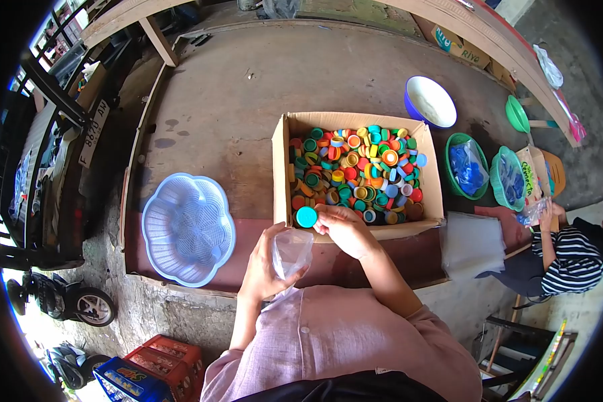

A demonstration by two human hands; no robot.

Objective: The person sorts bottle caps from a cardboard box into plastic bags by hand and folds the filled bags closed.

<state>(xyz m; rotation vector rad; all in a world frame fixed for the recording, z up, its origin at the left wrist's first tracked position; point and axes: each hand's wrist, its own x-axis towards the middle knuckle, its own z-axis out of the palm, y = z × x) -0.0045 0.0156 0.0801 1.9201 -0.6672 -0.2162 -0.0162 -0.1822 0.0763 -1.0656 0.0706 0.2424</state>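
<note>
A clear plastic bag (292, 252) is gripped in my left hand (264, 268), its mouth held open at the near side of a cardboard box (281, 167). My right hand (345, 231) pinches a teal bottle cap (307, 217) just above the bag's opening. Inside the box lies a thick layer of plastic bottle caps (352, 171) in red, orange, yellow, green and blue. To the left of my hands sits a pale blue flower-shaped plastic basket (189, 231), and nothing shows inside it.
Flat clear plastic bags (474, 246) lie right of the box. Farther right stand a purple-and-white bowl (430, 102), a green basket (465, 167) with blue contents and a light green basket (509, 177). A person in a striped top (576, 254) handles plastic there. Crates (157, 368) stand lower left.
</note>
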